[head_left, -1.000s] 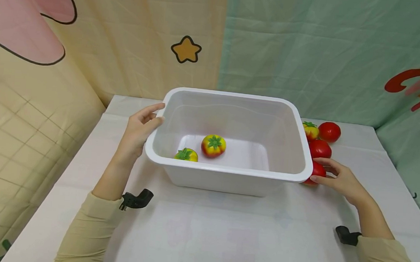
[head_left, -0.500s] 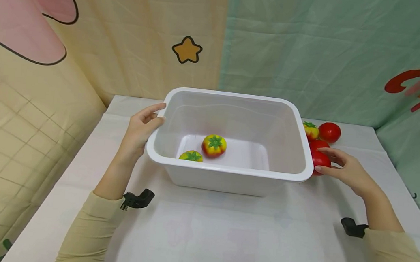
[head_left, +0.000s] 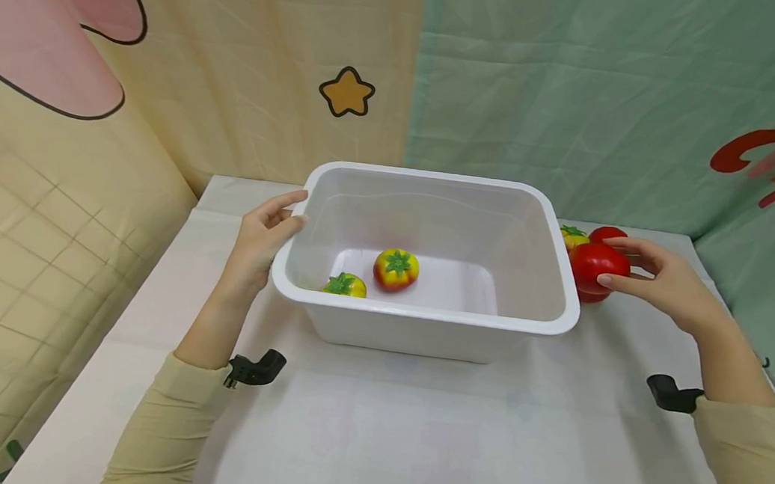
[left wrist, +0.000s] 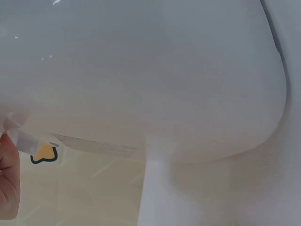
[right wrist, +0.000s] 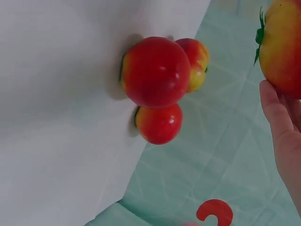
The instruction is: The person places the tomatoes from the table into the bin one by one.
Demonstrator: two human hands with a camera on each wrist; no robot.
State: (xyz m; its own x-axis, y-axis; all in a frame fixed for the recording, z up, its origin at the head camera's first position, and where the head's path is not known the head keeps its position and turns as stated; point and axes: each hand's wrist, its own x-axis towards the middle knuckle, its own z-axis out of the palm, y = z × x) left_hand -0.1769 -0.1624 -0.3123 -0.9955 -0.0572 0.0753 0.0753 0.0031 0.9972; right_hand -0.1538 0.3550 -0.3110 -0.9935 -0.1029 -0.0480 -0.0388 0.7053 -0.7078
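My right hand (head_left: 671, 288) holds a red tomato (head_left: 598, 268) between thumb and fingers, just right of the white plastic bin (head_left: 423, 316). In the right wrist view that tomato (right wrist: 284, 52) shows yellow around its green leafy top and is raised off the table. With thumb and fingers, my left hand (head_left: 259, 240) grips the bin's left rim; the left wrist view is mostly filled by the bin's outer wall (left wrist: 141, 84). Inside the bin lie a yellow-red tomato (head_left: 395, 270) near the middle and another tomato (head_left: 346, 285) partly hidden by the front rim.
Beyond the held tomato, the right wrist view has a large red tomato (right wrist: 157, 73), a smaller red one (right wrist: 160, 123) and a yellow-red one (right wrist: 196, 66) on the white-covered table (head_left: 408, 431). Printed curtains (head_left: 573, 97) stand behind and at both sides.
My right hand has lifted the nearest red tomato from beside the bin and moved it up, back and slightly right. My left hand stays on the rim. The front tomato in the bin has rocked slightly.
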